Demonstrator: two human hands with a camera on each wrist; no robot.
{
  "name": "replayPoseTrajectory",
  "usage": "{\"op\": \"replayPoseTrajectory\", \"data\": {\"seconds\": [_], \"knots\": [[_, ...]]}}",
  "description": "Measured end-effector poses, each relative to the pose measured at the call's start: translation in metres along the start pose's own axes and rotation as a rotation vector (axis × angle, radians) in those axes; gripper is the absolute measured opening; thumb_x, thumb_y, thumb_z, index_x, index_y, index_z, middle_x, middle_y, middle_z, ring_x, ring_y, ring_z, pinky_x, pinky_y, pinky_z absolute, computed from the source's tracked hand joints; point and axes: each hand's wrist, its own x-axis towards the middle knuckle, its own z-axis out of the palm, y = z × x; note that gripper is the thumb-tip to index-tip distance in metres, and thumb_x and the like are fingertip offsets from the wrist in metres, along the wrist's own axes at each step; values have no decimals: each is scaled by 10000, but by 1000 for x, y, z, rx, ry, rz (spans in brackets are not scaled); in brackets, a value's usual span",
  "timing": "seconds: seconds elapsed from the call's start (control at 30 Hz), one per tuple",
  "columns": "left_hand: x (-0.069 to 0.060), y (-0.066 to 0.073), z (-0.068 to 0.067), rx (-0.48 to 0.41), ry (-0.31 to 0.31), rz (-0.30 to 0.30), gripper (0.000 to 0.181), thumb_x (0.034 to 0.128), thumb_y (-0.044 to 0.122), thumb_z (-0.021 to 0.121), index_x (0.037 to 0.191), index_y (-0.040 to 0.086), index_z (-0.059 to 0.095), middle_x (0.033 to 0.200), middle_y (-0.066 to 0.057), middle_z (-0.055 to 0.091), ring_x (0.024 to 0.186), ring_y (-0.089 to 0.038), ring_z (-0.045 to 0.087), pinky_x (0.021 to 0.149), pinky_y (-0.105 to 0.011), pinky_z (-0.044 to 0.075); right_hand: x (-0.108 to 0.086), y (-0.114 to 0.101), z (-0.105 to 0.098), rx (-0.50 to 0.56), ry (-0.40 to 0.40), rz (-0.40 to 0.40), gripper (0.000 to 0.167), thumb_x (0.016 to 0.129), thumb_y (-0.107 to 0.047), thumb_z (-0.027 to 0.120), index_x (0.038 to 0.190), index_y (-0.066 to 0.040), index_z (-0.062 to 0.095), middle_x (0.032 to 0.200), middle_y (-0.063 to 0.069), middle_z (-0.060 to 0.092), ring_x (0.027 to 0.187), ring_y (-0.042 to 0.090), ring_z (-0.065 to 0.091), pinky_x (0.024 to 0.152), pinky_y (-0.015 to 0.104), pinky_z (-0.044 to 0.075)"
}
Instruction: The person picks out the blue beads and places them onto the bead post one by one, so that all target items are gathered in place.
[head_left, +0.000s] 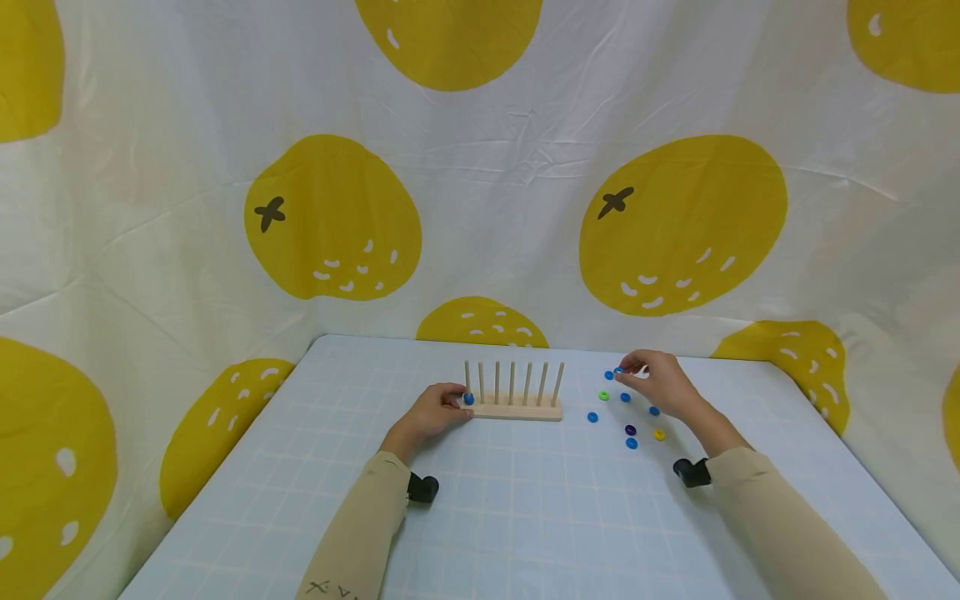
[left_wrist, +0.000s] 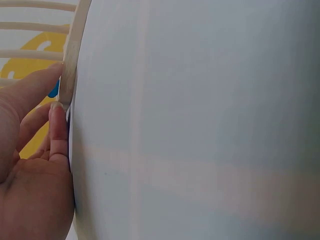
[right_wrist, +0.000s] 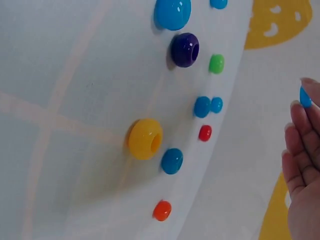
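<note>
A wooden rack (head_left: 517, 412) with a row of several upright pegs stands towards the back of the table. My left hand (head_left: 429, 411) holds the left end of its base, thumb and fingers about the corner. Blue beading (head_left: 468, 399) sits low on the leftmost peg; how many beads it is, I cannot tell. Over to the right, my right hand (head_left: 663, 383) pinches a blue bead (right_wrist: 305, 96) between thumb and fingertips, raised above the table. Beneath and around that hand lie loose beads, among them a yellow one (right_wrist: 146, 139), a purple one (right_wrist: 185, 50) and a green one (right_wrist: 216, 64).
More blue beads (head_left: 632, 443) are scattered right of the rack. A red bead (right_wrist: 205, 133) and an orange bead (right_wrist: 162, 210) show in the right wrist view. Behind the pale checked table (head_left: 480, 517) hangs a white curtain (head_left: 495, 225) with yellow fruit shapes.
</note>
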Motion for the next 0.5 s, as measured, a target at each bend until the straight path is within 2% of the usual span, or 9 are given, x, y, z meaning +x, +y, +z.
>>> {"op": "replayPoseTrajectory", "data": {"seconds": [0.3, 0.5], "knots": [[0, 0, 0, 4, -2, -8, 501, 894, 158, 802, 1349, 32, 635, 948, -65, 605, 874, -215, 524, 807, -349, 440, 0, -17, 7, 23, 3, -62, 215, 945, -153, 749, 1113, -31, 695, 1028, 88, 695, 983, 281, 595, 933, 515, 495], [0, 1, 0, 1, -2, -8, 506, 891, 152, 803, 1350, 26, 634, 946, -67, 606, 874, -214, 525, 797, -338, 437, -3, -28, 12, 49, 12, -91, 206, 943, -138, 751, 1117, -44, 693, 1050, 92, 690, 1006, 307, 602, 925, 523, 524]]}}
